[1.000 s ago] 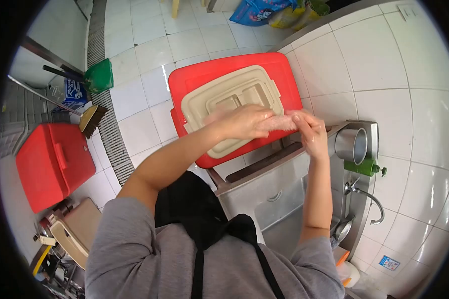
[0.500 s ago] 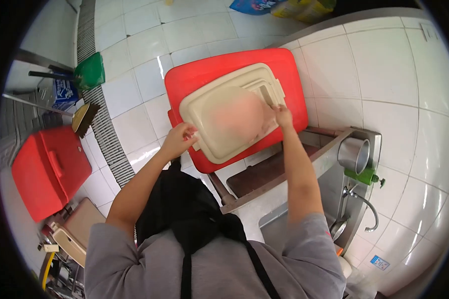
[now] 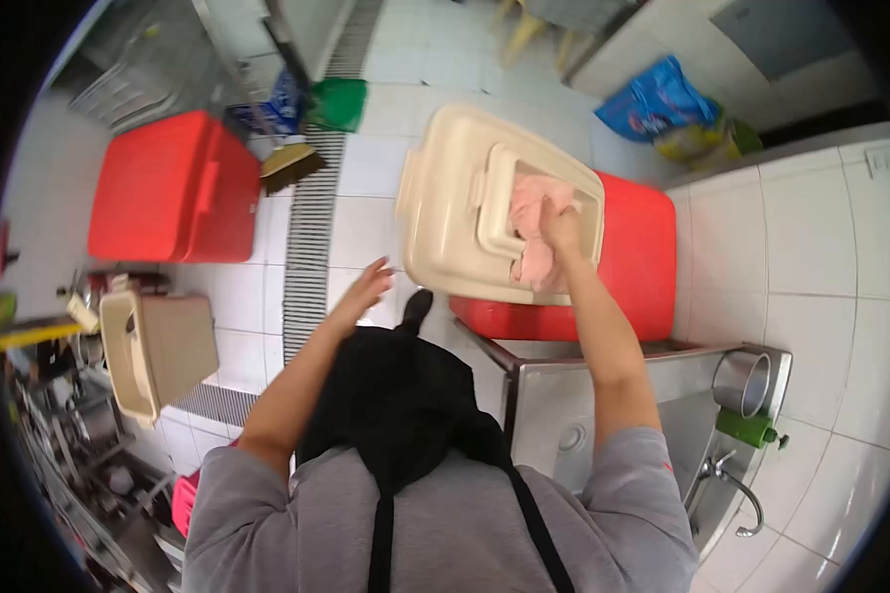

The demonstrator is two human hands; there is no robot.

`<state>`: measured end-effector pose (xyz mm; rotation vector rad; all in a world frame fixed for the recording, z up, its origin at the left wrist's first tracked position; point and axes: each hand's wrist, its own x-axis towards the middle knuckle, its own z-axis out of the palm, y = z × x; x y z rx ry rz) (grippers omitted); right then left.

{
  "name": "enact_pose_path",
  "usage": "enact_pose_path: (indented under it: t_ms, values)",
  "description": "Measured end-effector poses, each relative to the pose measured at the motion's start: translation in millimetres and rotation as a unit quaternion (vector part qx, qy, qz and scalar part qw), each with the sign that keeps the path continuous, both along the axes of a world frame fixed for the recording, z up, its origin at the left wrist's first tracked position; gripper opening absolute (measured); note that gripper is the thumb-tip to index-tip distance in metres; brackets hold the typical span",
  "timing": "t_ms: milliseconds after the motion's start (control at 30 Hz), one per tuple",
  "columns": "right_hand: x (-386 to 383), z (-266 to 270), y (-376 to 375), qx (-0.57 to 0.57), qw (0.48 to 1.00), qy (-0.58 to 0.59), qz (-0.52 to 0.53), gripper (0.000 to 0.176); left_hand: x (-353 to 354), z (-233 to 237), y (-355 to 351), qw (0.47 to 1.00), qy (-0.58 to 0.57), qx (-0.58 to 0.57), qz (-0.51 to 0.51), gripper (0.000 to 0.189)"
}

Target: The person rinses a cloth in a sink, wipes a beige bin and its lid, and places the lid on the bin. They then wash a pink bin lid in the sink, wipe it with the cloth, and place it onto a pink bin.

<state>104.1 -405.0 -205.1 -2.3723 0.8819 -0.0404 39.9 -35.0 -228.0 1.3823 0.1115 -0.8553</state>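
My right hand [image 3: 560, 225] presses a pink cloth [image 3: 536, 229] onto the top of a beige plastic lid [image 3: 465, 198], which rests on a large red container [image 3: 633, 267]. The cloth lies partly under my fingers, in the recessed middle of the lid. Off the lid's near left corner my left hand [image 3: 364, 292] hovers above the tiled floor with its fingers spread and nothing in it. It touches nothing.
A steel sink [image 3: 603, 415] with a tap [image 3: 737, 494], a metal cup [image 3: 744, 383] and a green bottle [image 3: 752, 428] is at lower right. A second red box [image 3: 168, 188], a brush [image 3: 292, 166], a beige bin [image 3: 153, 346] and a floor drain grate [image 3: 311, 237] lie left.
My view has swung left and back, so the lid and red container now sit further up. My left hand came off the lid's edge and opened. The right hand still holds the cloth on the lid.
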Motion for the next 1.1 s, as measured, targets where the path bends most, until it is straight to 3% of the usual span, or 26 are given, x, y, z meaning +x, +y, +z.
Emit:
enact_pose_path:
  t_ms: [100, 200, 233, 300, 367, 400, 433, 467, 533, 567, 633, 667, 700, 733, 767, 800, 833, 867, 967, 1000, 1033, 1100]
  values:
    - [3.3, 62.0, 74.4, 0.068, 0.990, -0.125, 0.014, 0.054, -41.1, 66.5, -21.9, 0.938, -0.222, -0.189, 0.188, 0.074]
    - [-14.3, 92.8, 144.3, 0.101, 0.949, -0.258, 0.153, 0.051, -55.3, 144.8, -10.6, 0.835, -0.283, -0.141, 0.450, 0.052]
    - [-19.2, 93.7, 159.0, 0.110, 0.941, -0.265, 0.180, 0.051, -61.7, 167.8, 4.1, 0.820, -0.297, -0.134, 0.471, 0.052]
    - [-26.0, 83.7, 189.4, 0.110, 0.953, -0.169, 0.226, 0.048, -77.5, 201.0, 41.1, 0.831, -0.335, -0.101, 0.433, 0.034]
    - [-42.2, 100.7, 214.3, -0.091, 0.921, 0.001, 0.378, 0.047, -91.5, 217.3, 69.3, 0.789, -0.363, -0.101, 0.485, 0.028]
    - [-54.6, 105.4, 225.3, 0.064, 0.919, -0.108, 0.374, 0.046, -100.1, 224.3, 84.9, 0.759, -0.385, -0.113, 0.513, 0.023]
    - [-65.8, 108.9, 237.2, 0.223, 0.884, -0.205, 0.355, 0.044, -109.2, 224.8, 103.1, 0.744, -0.396, -0.102, 0.529, 0.023]
    - [-73.0, 111.7, 250.9, 0.229, 0.873, -0.209, 0.375, 0.044, -115.0, 217.7, 118.8, 0.739, -0.394, -0.059, 0.544, 0.022]
    - [-94.7, 115.0, 283.7, 0.387, 0.816, -0.258, 0.344, 0.043, -132.4, 207.5, 157.9, 0.729, -0.378, 0.022, 0.571, 0.022]
    - [-108.0, 111.5, 300.5, 0.391, 0.810, -0.256, 0.353, 0.043, -142.9, 202.0, 176.1, 0.722, -0.380, 0.027, 0.578, 0.022]
    - [-138.8, 104.8, 348.7, 0.530, 0.721, -0.201, 0.399, 0.041, -161.6, 197.3, 210.9, 0.691, -0.352, 0.081, 0.626, 0.022]
    - [-164.7, 116.1, 386.2, 0.615, 0.627, -0.171, 0.447, 0.044, -173.3, 198.0, 224.0, 0.653, -0.368, 0.163, 0.641, 0.019]
    - [-196.7, 126.1, 429.2, 0.689, 0.522, -0.138, 0.484, 0.050, -184.0, 195.1, 238.2, 0.648, -0.371, 0.166, 0.644, 0.019]
    - [-213.1, 96.3, 475.4, 0.731, 0.525, -0.096, 0.425, 0.048, -193.8, 189.6, 254.7, 0.662, -0.314, 0.149, 0.664, 0.022]
    - [-239.2, 108.6, 517.6, 0.556, 0.597, -0.126, 0.565, 0.045, -203.9, 183.5, 271.9, 0.673, -0.257, 0.131, 0.681, 0.027]
    - [-260.1, 122.7, 556.0, 0.351, 0.637, -0.151, 0.669, 0.043, -217.4, 173.7, 287.6, 0.670, -0.261, 0.136, 0.681, 0.027]
    - [-254.7, 94.7, 601.0, 0.314, 0.631, -0.373, 0.604, 0.039, -232.8, 163.3, 304.0, 0.662, -0.286, 0.145, 0.677, 0.032]
    - [-262.0, 121.0, 621.2, 0.374, 0.678, -0.264, 0.575, 0.034, -246.3, 159.0, 320.2, 0.654, -0.313, 0.153, 0.672, 0.038]
    - [-248.2, 172.7, 689.3, 0.351, 0.641, -0.361, 0.580, 0.030, -295.2, 193.2, 341.7, 0.658, -0.287, 0.157, 0.679, 0.042]
    - [-222.0, 151.3, 725.7, 0.526, 0.665, -0.183, 0.497, 0.029, -308.8, 190.9, 347.6, 0.658, -0.282, 0.159, 0.680, 0.042]
    - [-192.8, 119.5, 765.0, 0.664, 0.643, 0.009, 0.382, 0.031, -322.3, 188.3, 354.0, 0.650, -0.337, 0.211, 0.647, 0.043]
    - [-179.1, 109.4, 801.1, 0.472, 0.749, -0.216, 0.411, 0.033, -344.7, 186.9, 370.0, 0.637, -0.381, 0.264, 0.616, 0.044]
